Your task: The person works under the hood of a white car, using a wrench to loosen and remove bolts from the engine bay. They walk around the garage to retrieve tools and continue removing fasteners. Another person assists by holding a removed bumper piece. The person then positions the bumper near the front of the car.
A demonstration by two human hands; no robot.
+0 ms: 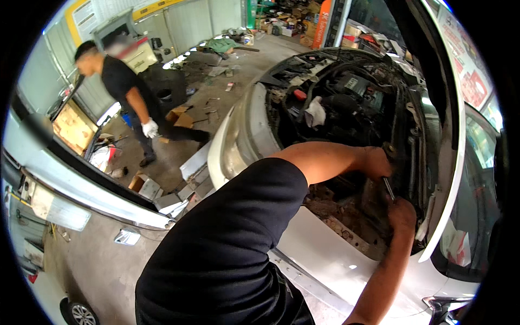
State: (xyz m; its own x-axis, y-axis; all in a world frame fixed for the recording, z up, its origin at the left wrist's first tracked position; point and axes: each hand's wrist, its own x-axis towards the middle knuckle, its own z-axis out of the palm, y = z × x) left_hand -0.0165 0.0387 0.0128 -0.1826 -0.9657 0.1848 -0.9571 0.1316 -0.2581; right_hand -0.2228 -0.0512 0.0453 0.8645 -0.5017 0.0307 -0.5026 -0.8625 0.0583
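I lean over the open engine bay [352,97] of a white car. My left hand [379,162] is deep at the bay's near right, closed on the upper end of a metal bar-like tool [389,187]. My right hand [402,214] is closed around the lower end of that tool, beside the raised hood's hinge area. Below the hands are dirty metal parts [346,216]. A pale cloth [316,111] lies on the engine, near a red cap [299,94]. What the tool's upper end touches is too dark to make out.
A co-worker [124,86] in black with a white glove walks at the left. Cardboard boxes [142,185], scattered parts and a green tarp [221,45] lie on the floor. A metal post [86,173] crosses the left; a car wheel [82,314] shows below. The windshield [471,200] is at right.
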